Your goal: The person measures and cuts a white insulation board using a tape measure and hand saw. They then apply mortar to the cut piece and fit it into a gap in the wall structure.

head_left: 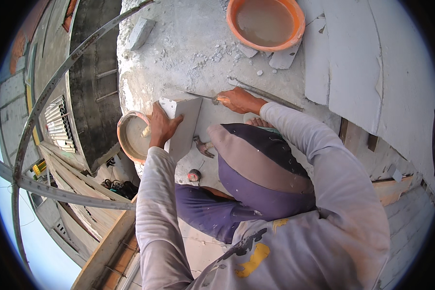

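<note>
My left hand (163, 124) is closed over the end of a pale grey lightweight block (186, 116), thumb on its broad face. The block stands on the dusty concrete surface in front of my knees. In my right hand (241, 100) is a hand tool with a wooden handle and a thin metal blade (194, 94). The blade, seen nearly edge-on, reaches left past the block's far end; whether it touches cannot be made out. Left of the block sits an orange-rimmed bucket (126, 149) of grey mix, with a wooden handle (146, 130) showing at its side.
A hammer (204, 147) and a round tape measure (194, 175) lie near my knees. Beyond my right hand rests a long narrow bar (267, 94). An orange basin (300, 30) of cloudy water stands farther off, near rubble and a broken block (141, 34). The ledge drops away at left.
</note>
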